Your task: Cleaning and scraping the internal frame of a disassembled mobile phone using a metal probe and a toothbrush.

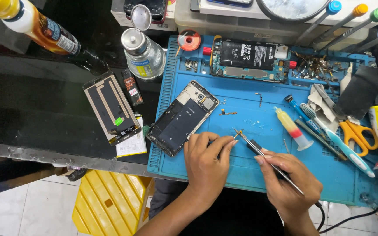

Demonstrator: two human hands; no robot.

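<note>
My left hand [206,164] rests on the blue repair mat [241,175], its fingertips pinching a tiny part [238,133] against the mat. My right hand [290,181] grips thin metal tweezers [259,148] whose tips meet that small part. A black cable runs from under the right wrist. Just left of my left hand lies an opened phone frame [182,118], tilted, with its inside showing. A phone board with a black battery [248,57] lies at the mat's far edge.
A detached screen panel [110,107] lies on the dark table to the left, near a liquid dispenser bottle [143,54]. A glue bottle [292,127], toothbrush [337,142], orange scissors [357,133] and screwdrivers [329,19] crowd the right side. A yellow stool [110,201] stands below.
</note>
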